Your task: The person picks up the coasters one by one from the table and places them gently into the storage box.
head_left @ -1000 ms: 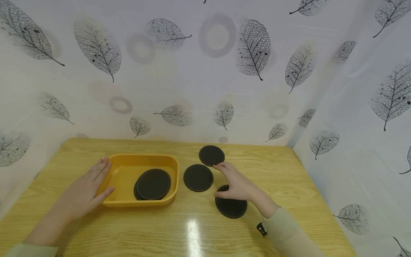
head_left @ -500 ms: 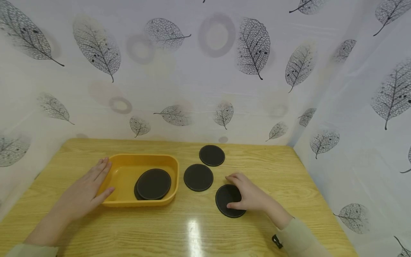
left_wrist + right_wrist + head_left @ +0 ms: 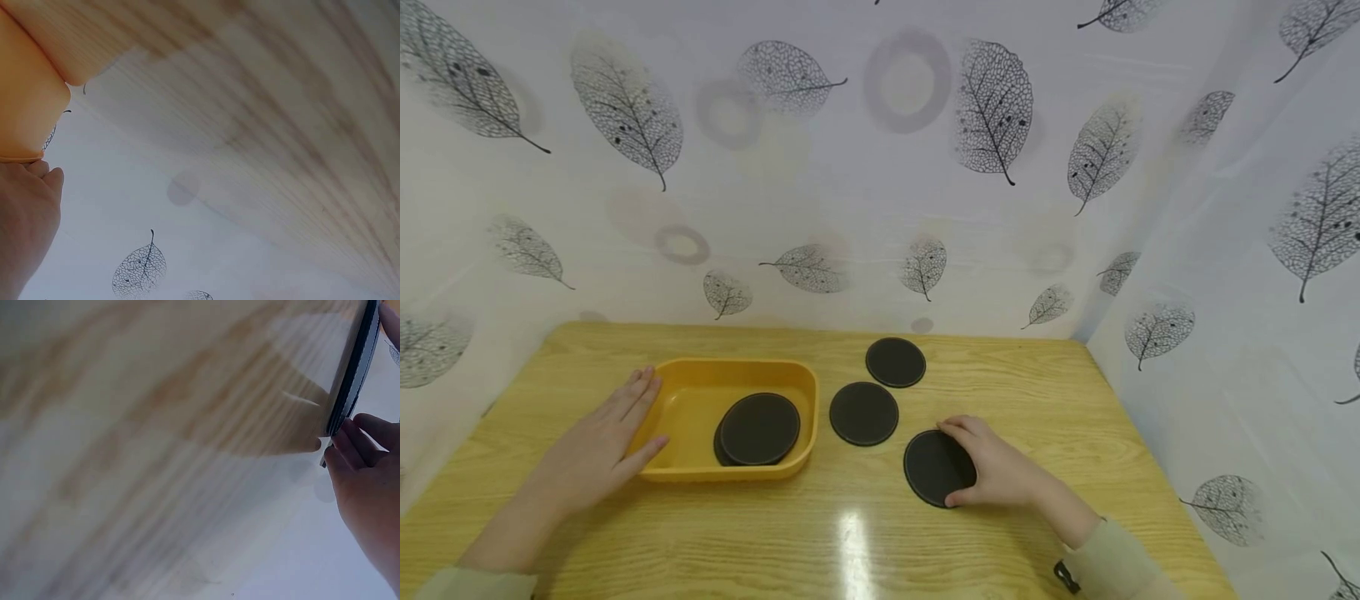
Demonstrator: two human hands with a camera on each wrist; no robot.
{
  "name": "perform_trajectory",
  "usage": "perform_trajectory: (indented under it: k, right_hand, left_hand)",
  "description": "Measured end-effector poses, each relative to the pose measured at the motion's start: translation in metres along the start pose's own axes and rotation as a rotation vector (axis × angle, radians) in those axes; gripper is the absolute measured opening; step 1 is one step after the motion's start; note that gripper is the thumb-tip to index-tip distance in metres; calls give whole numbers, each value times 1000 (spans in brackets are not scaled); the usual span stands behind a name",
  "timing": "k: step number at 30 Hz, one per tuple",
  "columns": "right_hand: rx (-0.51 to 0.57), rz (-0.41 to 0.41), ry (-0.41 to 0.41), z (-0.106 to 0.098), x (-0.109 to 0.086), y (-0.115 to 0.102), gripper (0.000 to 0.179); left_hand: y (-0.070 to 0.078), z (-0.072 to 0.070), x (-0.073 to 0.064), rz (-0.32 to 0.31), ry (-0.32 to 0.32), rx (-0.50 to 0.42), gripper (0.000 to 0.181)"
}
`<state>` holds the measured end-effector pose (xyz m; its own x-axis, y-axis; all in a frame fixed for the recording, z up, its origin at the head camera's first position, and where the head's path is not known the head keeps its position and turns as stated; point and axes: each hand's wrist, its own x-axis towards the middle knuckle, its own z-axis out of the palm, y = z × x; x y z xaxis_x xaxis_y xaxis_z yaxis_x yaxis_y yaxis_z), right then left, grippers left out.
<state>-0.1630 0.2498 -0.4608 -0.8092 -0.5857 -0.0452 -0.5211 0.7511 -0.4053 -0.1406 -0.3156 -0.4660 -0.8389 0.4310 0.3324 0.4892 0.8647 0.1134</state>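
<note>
Disc (image 3: 934,468), flat, round, black, to the near right of the yellow rectangular tray (image 3: 730,474) | our right hand (image 3: 1000,471) grips its right side, thumb near, fingers far | our left hand (image 3: 587,446), straight-fingered, touches the tray's left rim

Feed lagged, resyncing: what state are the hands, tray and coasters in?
Yellow tray: upright, holding coasters.
Upper tray coaster: uncovered.
Lower tray coaster: mostly covered.
Nearest loose coaster: gripped by its edges.
Middle loose coaster: flat, untouched.
Farthest loose coaster: flat, untouched.
Left hand: fingers straight, touching tray.
Right hand: gripping nearest loose coaster.
</note>
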Motion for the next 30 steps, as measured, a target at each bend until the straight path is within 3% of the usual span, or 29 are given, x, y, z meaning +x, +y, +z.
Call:
perform_trajectory:
  k: [10, 30]
  right_hand:
    - [-39, -49, -1, 6, -3, -1, 118]
    - [-77, -54, 19, 9, 2, -5, 110]
  left_hand:
    - [1, -1, 1, 0, 1, 9, 82]
    - [1, -2, 0, -8, -7, -5, 82]
